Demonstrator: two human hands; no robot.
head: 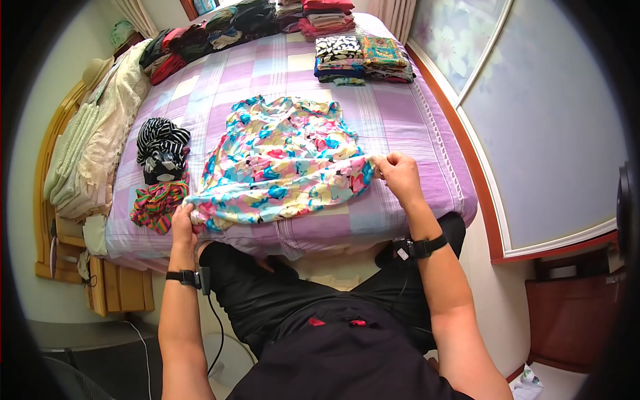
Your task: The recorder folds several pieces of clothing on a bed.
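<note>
A sleeveless floral top (285, 160) in blue, pink and cream lies spread on the plaid bed cover (400, 115), its neckline towards the far side. Its near edge is drawn between my two hands. My left hand (184, 227) pinches the near left corner, close to a crumpled striped cloth in orange and green (159, 205). At the right corner, my right hand (398, 175) grips the edge between thumb and fingers. Folds run across the lower part of the garment. Beyond the orange cloth lies a bunched black-and-white garment (161, 147).
Folded patterned clothes (340, 60) are stacked at the far right, beside another folded pile (385, 57). More clothes (220, 35) line the far edge. Cream bedding (105, 145) lies along the wooden headboard (60, 115). A sliding wardrobe door (545, 135) stands at the right.
</note>
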